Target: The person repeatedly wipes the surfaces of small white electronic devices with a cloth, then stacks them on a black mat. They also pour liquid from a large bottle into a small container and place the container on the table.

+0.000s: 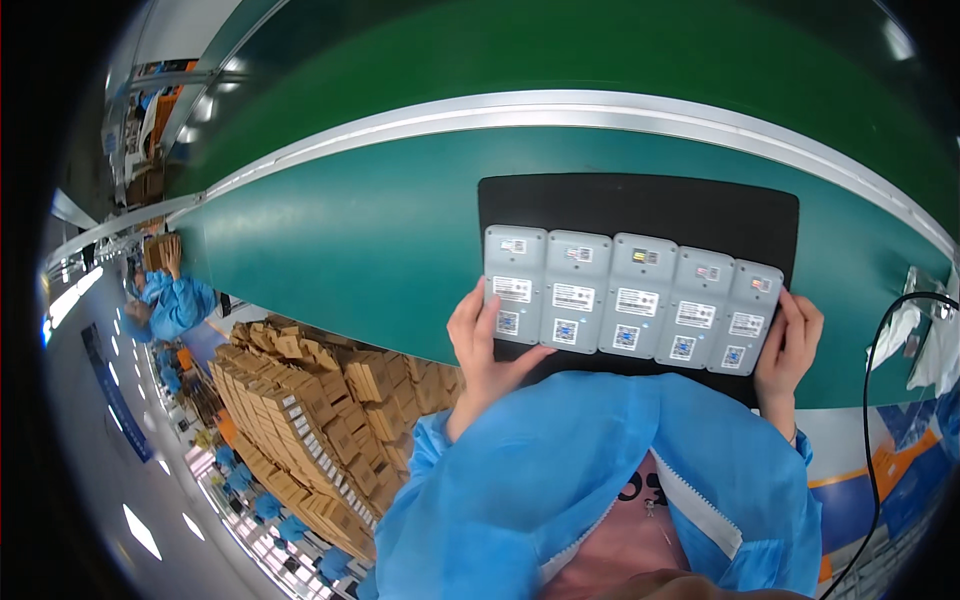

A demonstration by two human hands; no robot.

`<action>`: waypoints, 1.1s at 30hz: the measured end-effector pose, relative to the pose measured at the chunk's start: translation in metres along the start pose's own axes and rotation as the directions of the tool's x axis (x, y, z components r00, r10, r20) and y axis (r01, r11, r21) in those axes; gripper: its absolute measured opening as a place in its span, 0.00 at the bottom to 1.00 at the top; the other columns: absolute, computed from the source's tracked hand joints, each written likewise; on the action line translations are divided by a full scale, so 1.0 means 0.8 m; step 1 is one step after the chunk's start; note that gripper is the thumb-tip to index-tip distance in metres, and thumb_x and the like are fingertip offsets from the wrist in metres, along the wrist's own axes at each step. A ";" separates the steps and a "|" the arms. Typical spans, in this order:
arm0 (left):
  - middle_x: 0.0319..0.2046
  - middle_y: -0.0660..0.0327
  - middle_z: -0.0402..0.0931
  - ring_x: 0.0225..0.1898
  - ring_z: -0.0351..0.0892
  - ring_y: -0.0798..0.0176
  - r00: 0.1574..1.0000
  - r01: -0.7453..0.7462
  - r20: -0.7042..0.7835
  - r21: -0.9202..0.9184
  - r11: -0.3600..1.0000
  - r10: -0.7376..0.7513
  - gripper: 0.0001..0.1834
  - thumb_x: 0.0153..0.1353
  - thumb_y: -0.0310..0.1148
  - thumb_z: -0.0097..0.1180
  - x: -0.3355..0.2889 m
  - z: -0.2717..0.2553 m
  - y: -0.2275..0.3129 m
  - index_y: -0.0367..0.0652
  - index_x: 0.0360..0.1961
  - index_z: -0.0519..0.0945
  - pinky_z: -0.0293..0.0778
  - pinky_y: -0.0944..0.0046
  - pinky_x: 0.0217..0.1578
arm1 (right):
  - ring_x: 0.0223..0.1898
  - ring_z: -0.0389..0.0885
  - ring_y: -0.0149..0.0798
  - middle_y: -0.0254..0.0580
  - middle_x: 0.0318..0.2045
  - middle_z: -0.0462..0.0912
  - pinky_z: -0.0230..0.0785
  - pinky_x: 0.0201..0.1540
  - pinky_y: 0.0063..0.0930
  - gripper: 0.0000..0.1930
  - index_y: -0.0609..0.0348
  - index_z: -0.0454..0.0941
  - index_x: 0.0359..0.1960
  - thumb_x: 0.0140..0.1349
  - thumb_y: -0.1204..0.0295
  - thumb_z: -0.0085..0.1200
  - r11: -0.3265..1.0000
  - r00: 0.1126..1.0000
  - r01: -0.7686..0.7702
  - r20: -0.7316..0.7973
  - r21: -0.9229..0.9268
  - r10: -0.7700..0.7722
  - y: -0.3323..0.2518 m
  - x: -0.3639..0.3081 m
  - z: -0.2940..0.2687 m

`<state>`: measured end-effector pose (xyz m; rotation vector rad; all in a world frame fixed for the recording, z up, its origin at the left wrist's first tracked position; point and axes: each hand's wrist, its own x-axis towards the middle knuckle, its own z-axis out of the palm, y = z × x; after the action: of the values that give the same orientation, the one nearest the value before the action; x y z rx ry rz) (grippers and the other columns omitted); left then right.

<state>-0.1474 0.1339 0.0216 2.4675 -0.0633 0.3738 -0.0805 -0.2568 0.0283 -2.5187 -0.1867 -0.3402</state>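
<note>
Both hands, left hand (483,345) and right hand (787,345), flank five white-labelled grey devices (630,300).

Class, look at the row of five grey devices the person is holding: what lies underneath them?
The five grey devices rest on a black mat on the green conveyor belt. The left hand and right hand grip the row's ends. The mat beneath the devices is covered.

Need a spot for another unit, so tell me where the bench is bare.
Bare green belt lies left of the black mat, and a strip runs between the mat's far edge and the metal rail. The mat's near half is crowded: five grey devices in a row, left hand and right hand at its ends.
</note>
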 end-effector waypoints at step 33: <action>0.66 0.48 0.71 0.68 0.66 0.45 0.977 0.173 -0.101 -0.137 0.975 -0.187 0.31 0.80 0.49 0.34 0.000 0.009 -0.003 0.34 0.70 0.69 0.58 0.48 0.69 | 0.42 0.81 0.37 0.43 0.45 0.81 0.75 0.44 0.26 0.13 0.61 0.82 0.53 0.71 0.82 0.50 0.976 0.995 -0.093 -0.023 0.198 0.100 0.002 0.054 -0.004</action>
<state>-0.1454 0.1311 0.0146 2.2987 0.1782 0.4167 -0.0394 -0.2572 0.0421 -2.3156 -0.0800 -0.3085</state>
